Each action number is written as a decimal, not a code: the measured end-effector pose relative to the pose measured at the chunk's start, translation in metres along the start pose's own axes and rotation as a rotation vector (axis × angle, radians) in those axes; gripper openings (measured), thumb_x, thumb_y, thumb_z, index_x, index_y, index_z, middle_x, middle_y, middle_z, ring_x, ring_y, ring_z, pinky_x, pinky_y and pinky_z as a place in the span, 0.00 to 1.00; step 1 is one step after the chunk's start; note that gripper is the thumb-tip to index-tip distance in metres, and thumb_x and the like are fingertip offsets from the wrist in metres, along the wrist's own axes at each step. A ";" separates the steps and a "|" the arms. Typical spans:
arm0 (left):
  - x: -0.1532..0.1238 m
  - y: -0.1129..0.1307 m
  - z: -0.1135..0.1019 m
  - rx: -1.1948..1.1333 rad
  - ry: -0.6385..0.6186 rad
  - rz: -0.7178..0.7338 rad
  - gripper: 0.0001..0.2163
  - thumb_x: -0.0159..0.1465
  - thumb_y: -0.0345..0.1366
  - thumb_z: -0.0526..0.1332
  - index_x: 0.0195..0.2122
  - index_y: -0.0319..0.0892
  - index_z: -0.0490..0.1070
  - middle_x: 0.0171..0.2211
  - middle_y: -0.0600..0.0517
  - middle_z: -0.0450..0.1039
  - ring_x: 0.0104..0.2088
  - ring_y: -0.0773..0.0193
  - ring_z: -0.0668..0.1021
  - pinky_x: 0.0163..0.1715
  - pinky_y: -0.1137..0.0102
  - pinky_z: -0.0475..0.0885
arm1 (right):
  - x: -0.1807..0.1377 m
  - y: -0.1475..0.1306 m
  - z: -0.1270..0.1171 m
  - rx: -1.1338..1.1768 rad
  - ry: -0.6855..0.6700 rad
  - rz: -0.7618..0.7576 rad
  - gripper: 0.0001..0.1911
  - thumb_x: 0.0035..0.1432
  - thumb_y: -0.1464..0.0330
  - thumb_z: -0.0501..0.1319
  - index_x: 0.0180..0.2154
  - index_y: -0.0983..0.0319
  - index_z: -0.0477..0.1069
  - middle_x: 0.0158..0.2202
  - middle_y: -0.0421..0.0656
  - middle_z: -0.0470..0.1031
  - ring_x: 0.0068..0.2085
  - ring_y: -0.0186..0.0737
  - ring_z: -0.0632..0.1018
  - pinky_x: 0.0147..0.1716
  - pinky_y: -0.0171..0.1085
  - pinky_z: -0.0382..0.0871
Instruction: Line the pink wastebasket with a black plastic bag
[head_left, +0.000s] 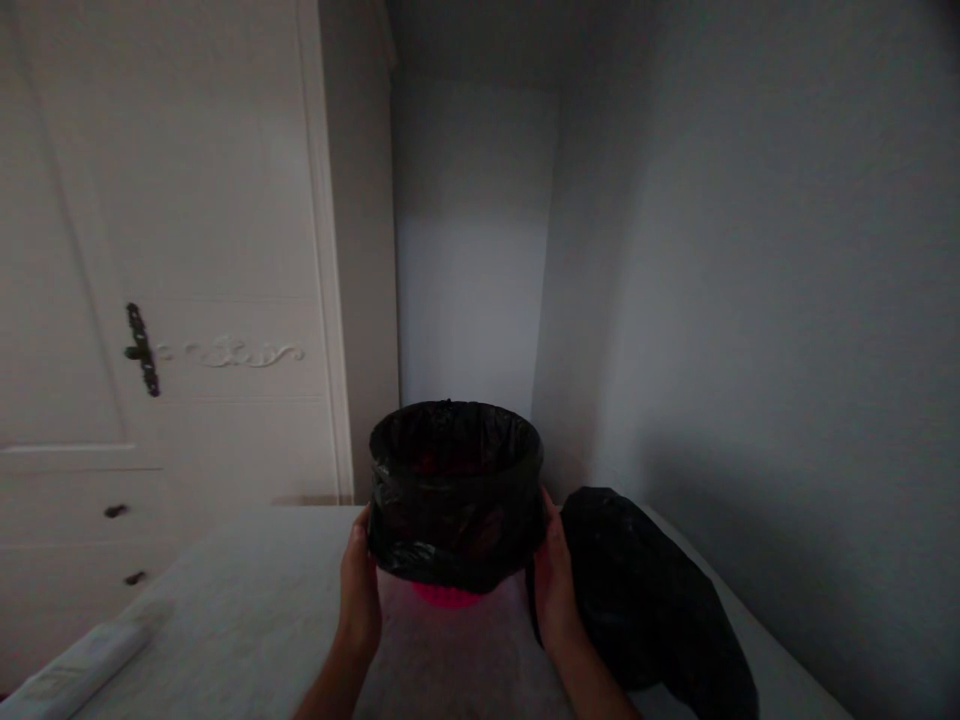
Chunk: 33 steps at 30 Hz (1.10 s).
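A pink bin [447,596] lined with a black bag [454,495] stands on a white surface [255,600]; the bag is folded down over the rim and covers most of the sides. My left hand [358,590] presses flat against the bin's left side. My right hand [555,585] rests against its right side. Both hands grip the bin between them. A full black bag [645,600] lies just right of my right hand.
A white roll [82,665] lies at the surface's front left. A white wardrobe door with a dark handle [142,350] and drawers stands at the left. Grey walls close in behind and to the right.
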<state>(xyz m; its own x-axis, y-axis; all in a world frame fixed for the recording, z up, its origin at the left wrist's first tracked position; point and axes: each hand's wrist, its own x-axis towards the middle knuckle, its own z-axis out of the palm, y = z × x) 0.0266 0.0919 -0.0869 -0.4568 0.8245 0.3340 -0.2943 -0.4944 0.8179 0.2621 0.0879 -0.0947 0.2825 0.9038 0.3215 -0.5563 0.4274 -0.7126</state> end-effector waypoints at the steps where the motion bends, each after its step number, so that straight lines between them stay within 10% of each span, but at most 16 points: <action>1: 0.000 0.001 0.000 -0.003 0.006 0.000 0.28 0.68 0.60 0.59 0.61 0.49 0.77 0.63 0.50 0.77 0.69 0.47 0.70 0.70 0.54 0.63 | 0.000 -0.003 0.002 0.011 0.001 0.000 0.32 0.67 0.46 0.62 0.68 0.46 0.67 0.73 0.37 0.66 0.76 0.49 0.60 0.76 0.55 0.48; 20: 0.006 0.021 -0.007 0.239 0.033 0.126 0.27 0.66 0.60 0.63 0.56 0.45 0.81 0.63 0.43 0.77 0.66 0.44 0.73 0.68 0.51 0.64 | 0.021 -0.044 0.033 0.096 0.114 0.011 0.31 0.56 0.43 0.69 0.55 0.53 0.81 0.63 0.43 0.79 0.69 0.55 0.71 0.71 0.56 0.60; 33: 0.067 0.116 0.039 0.333 0.040 -0.161 0.32 0.49 0.66 0.67 0.38 0.39 0.82 0.41 0.39 0.85 0.41 0.48 0.83 0.42 0.58 0.76 | 0.123 -0.132 0.051 -0.974 0.006 0.150 0.18 0.64 0.54 0.62 0.34 0.62 0.77 0.36 0.48 0.83 0.30 0.39 0.81 0.32 0.37 0.73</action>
<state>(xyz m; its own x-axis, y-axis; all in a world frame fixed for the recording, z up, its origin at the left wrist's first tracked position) -0.0053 0.1004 0.0487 -0.4613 0.8698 0.1751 -0.0793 -0.2370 0.9683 0.3300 0.1443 0.0709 0.2675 0.9458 0.1843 0.2996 0.1002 -0.9488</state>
